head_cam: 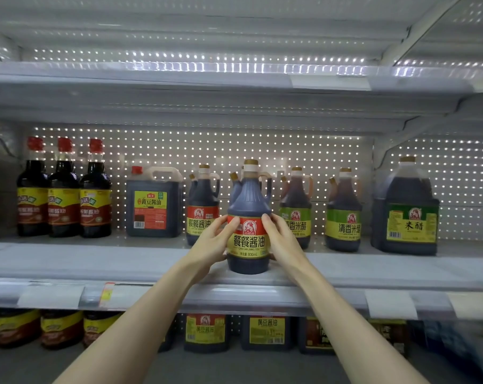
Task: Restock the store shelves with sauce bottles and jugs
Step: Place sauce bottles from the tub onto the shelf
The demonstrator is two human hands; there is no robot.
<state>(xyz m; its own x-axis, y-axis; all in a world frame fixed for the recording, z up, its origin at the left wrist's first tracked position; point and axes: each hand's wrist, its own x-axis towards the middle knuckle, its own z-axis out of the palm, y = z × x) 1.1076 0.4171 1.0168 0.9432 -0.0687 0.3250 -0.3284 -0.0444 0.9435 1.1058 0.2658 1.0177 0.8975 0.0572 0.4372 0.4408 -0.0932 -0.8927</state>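
Soy sauce bottle [248,198] stands upright near front edge of mid shelf [124,261], approx. frame centre. L hand [212,245] at its 9 o'clock and R hand [284,242] at 3 o'clock grip it, fingers curled round label. Matching bottle [202,200] stands behind at 10 o'clock.
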